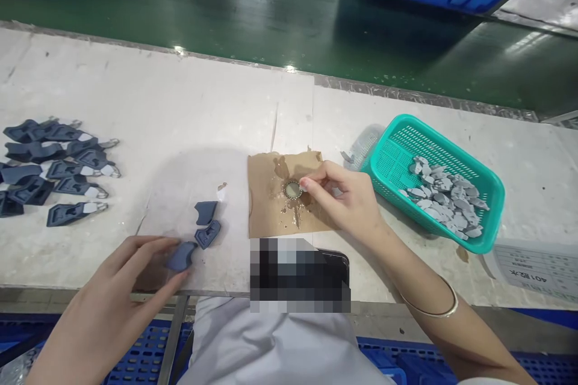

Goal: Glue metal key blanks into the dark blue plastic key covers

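Note:
At the table's front left, my left hand [130, 280] has thumb and fingers closed round the edges of a small blue-grey plastic piece [181, 256]. Two similar blue-grey pieces [208, 233] lie just beyond it. My right hand [345, 195] pinches a small light-grey chip [303, 184], mostly hidden by the fingertips, at the rim of a round crimped cap [292, 190]. The cap seems to hold some clear liquid. It rests on a brown cardboard sheet [264, 216] with wet spots and drips.
Right of my right hand, a green basket [383, 171] holds many light-grey chips [451, 198]. A labelled white container [533, 271] lies beside it. Several blue-grey parts with metal clips [67, 183] lie at left. A phone [336, 261] sits at the table's front edge.

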Tool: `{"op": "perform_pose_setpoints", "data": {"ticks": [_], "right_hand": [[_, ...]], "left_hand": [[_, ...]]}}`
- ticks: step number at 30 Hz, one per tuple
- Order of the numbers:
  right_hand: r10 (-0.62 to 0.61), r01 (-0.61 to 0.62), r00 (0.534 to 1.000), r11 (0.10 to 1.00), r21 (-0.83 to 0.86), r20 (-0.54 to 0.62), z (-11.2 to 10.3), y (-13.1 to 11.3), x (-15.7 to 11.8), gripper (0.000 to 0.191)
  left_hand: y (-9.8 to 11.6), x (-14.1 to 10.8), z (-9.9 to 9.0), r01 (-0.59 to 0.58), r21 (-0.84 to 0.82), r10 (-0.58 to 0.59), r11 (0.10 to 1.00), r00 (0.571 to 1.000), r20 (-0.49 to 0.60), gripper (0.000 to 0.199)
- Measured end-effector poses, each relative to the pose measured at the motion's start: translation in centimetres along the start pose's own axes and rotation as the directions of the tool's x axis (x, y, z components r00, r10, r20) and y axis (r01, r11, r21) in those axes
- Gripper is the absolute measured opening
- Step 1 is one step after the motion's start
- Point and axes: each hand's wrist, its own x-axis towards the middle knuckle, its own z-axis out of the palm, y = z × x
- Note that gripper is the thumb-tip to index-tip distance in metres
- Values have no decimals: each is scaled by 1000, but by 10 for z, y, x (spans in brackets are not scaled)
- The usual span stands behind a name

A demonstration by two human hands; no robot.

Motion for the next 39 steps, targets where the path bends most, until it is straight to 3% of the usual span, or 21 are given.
{"op": "perform_pose_setpoints", "data": {"ticks": [3,7,12,15,18,21,24,27,31,34,39], "right_hand": [[-94,101,993,990,-95,76,5,0,0,23],[-143,162,981,976,-148,128,7,0,0,23],[21,-21,999,1000,-12,30,4,3,0,25],[128,-128,992,990,65,2,3,5,0,26],[181,-182,983,978,104,14,3,7,1,28],[200,-202,979,973,115,22,3,9,0,28],[193,-194,981,975,110,15,4,11,0,29],[185,-186,983,977,102,15,3,12,0,28],[173,-167,984,975,148,-30,2,8,0,28],[188,-151,978,937,315,-89,1,0,1,28],[245,-213,969,800,561,19,2,-14,-4,28]], "left_hand": [[13,-3,-1,7,-57,-10,998,999,-51,33],[26,-2,1,12,6,-11,1000,994,-106,39],[21,-3,0,-29,-66,16,997,982,-191,26],[23,-9,-1,29,-284,-92,958,974,-209,27],[47,-14,2,120,-633,-233,765,968,-97,25],[83,-10,10,175,-896,-230,407,970,85,21],[110,3,19,248,-962,-112,118,966,235,24],[120,18,28,314,-949,-50,-18,948,315,23],[126,30,35,310,-950,-22,-48,950,311,18],[130,35,40,237,-971,-36,-19,971,237,15],[126,45,53,55,-991,53,122,997,62,9]]}}
